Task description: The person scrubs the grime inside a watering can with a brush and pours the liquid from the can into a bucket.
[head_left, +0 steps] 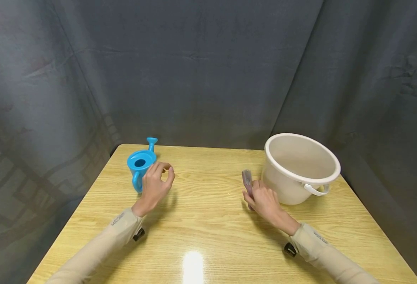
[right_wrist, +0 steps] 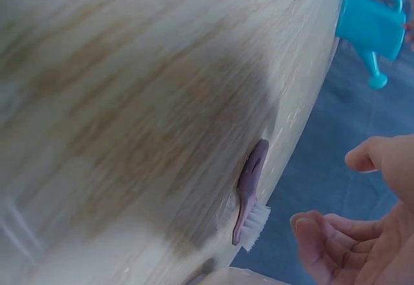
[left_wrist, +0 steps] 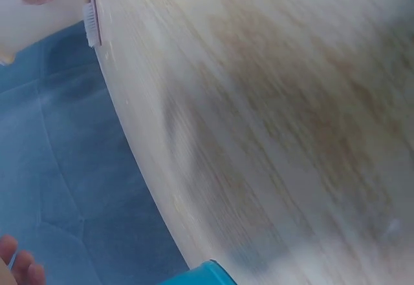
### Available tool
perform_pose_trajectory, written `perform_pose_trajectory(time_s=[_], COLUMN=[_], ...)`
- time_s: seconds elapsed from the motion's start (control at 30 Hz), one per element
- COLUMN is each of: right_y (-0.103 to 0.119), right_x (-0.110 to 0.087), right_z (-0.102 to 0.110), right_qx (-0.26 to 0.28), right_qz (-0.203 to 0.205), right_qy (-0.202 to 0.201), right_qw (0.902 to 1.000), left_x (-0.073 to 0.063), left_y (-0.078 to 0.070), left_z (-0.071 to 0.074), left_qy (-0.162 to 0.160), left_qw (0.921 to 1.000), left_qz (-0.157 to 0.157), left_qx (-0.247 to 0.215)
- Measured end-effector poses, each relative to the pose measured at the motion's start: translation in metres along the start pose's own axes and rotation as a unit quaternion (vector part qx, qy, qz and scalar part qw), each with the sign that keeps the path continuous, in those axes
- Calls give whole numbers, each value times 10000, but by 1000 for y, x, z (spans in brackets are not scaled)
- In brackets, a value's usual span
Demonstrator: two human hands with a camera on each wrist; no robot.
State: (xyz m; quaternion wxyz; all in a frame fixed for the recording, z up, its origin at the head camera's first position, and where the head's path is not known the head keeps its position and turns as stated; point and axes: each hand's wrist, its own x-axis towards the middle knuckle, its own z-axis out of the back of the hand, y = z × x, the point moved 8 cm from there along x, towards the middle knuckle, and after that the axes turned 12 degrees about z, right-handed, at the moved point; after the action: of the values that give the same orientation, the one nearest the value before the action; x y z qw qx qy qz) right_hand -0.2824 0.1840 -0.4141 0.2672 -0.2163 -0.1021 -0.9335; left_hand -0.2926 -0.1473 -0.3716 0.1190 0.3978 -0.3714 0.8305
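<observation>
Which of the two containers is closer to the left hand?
The blue watering can, close by the left hand; the white bucket stands across the table, near the right hand.

Looks like smooth plastic on watering can (right_wrist: pixel 372 25), brush handle (right_wrist: pixel 251 174), bucket (head_left: pixel 283 182). Shows glossy wood-grain tabletop (head_left: pixel 208 197), matt cloth curtain (head_left: pixel 194 75).

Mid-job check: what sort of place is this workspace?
Probably an indoor staged work area: a dark grey curtain hangs behind a wood-grain table with a blue watering can on it. The wider room is hidden.
</observation>
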Motion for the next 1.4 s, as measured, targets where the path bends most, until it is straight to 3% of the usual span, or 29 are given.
perform_pose_trajectory(time_s=[0.4, 1.07, 1.4], right_y=[-1, -4, -12], right_x=[-4, -7, -11], right_z=[-6, -14, -25], right_qx=[99, -319, -254], right_qz=[-110, -189, -471], right_qy=[208, 607, 1262], right_qw=[9997, 9975, 9906], left_x=[-1, -3, -8], left_y=[8, 35, 45], left_z=[14, 34, 42], left_qy=[-551, -759, -858], left_qw=[9980, 9887, 9838], left_qz=[156, 1141, 1480], left_qx=[271, 612, 530])
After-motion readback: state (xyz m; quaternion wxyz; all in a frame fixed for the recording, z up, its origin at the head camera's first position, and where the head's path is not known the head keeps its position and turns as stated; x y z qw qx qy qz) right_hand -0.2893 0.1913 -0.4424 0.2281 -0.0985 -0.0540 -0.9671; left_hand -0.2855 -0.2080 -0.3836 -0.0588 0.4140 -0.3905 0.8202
